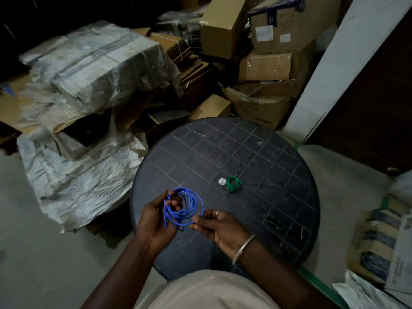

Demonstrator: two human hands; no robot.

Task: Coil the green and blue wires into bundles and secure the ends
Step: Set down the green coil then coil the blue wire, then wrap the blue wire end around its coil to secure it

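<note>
The blue wire (193,205) hangs in loose loops above the near left part of the round dark table (278,175). My left hand (156,217) holds the loops, with fingers threaded through the coil. My right hand (219,228) pinches the wire at the coil's lower right edge. One blue end dangles down past my left palm. The green wire (233,185) lies on the table as a small tight coil, apart from both hands, near the table's middle.
A small white round disc (222,181) lies just left of the green coil. Cardboard boxes (265,63) and plastic-wrapped bundles (100,63) crowd the floor behind and left of the table. A white wall edge (334,74) rises at right. More packages (379,241) sit at lower right.
</note>
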